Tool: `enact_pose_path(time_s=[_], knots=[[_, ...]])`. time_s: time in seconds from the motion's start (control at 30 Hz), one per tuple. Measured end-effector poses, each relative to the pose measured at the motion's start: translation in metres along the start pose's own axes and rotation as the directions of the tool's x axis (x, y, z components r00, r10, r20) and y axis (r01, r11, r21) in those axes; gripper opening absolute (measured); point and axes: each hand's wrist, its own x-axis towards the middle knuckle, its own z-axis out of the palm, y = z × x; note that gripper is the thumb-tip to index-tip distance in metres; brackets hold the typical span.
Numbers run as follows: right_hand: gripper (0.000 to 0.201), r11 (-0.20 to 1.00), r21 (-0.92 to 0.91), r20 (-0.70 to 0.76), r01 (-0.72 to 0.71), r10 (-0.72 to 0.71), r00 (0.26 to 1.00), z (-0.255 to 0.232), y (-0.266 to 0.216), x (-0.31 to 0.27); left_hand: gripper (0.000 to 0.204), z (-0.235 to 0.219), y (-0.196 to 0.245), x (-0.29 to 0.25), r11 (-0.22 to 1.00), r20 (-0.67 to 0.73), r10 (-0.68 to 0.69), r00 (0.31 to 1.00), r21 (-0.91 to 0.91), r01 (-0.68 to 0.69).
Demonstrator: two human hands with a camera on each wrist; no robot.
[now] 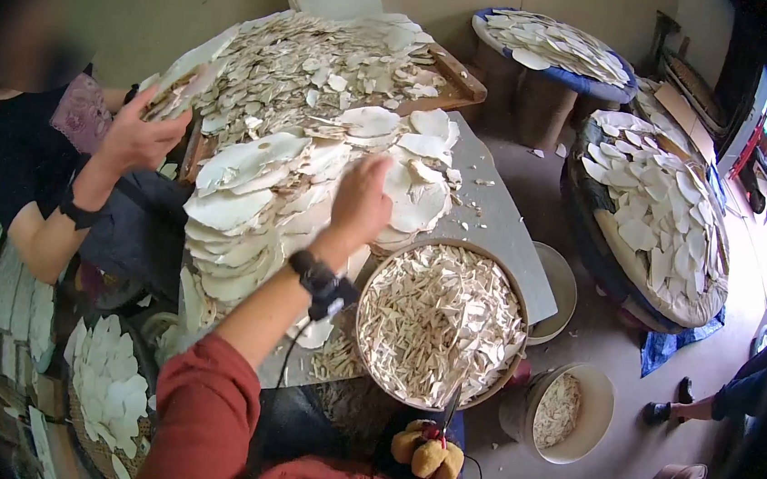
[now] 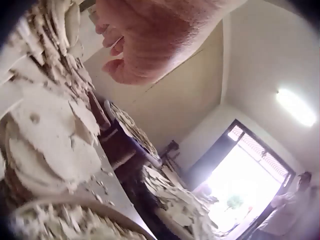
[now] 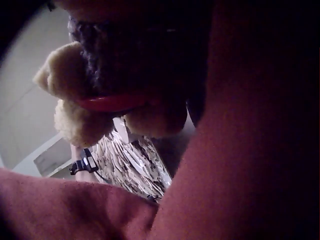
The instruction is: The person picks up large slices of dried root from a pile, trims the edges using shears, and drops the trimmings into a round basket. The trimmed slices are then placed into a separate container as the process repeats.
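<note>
In the head view my left hand (image 1: 364, 203) is over a heap of large, thin white slices (image 1: 252, 173), fingers loosely bent. Its bent fingers also show in the left wrist view, at the top, with nothing visible held. Low in the head view, my right hand (image 1: 428, 458) wears yellow padded finger covers (image 1: 437, 463) and grips scissors (image 1: 452, 408), blade pointing up over the basin rim. Their red handle (image 3: 112, 102) shows among the covers in the right wrist view. Narrow cut white strips fill the round basin (image 1: 522, 320) in front of me.
Across the table (image 1: 493, 185), another person (image 1: 23, 135) holds slices beside a wooden tray (image 1: 458, 68) heaped with smaller pieces. A white bucket (image 1: 600, 423) with strips stands right of the basin, near an empty-looking bowl (image 1: 565, 296). Two loaded round stands (image 1: 611, 91) are farther right.
</note>
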Motion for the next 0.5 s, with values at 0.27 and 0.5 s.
enact_pose_path(time_s=[0.27,0.5], knots=[[0.017,0.871,0.301,0.112,-0.389,0.373,0.921,0.017,-0.015,0.006,0.033,0.007,-0.075,0.086,0.600,0.155,-0.049,0.987,0.794,-0.095],[0.018,0.501,-0.801,0.001,0.328,-0.546,0.838,-0.027,-0.023,-0.007,0.021,0.000,-0.086,0.090,0.698,0.223,-0.175,0.959,0.715,-0.039]])
